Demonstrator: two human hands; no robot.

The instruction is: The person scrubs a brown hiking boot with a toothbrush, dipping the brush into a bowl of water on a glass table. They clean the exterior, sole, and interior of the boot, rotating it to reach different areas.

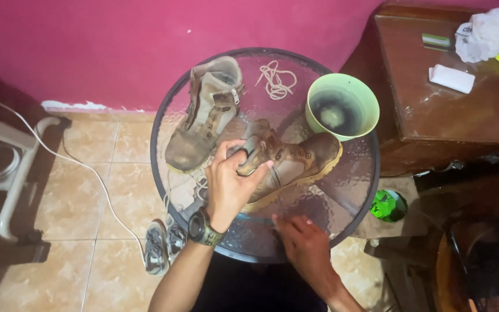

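My left hand (233,180), with a watch on its wrist, grips the collar and tongue of a brown boot (295,160) that lies on its side on a round glass table (353,190). My right hand (301,238) rests flat on the glass at the table's near edge, just below that boot, with its fingers spread and nothing visible in it. A second, dusty boot (206,112) stands upright at the table's back left. A loose coil of laces (275,78) lies at the back. A green bowl (342,105) of murky water stands at the right, touching the held boot's toe.
A dark wooden cabinet (451,115) at the right bears white paper and a crumpled cloth (486,32). A green object (388,205) lies below the table's right side. Grey sneakers (163,242) sit on the tiled floor. A white cable and a white frame (12,173) are at left.
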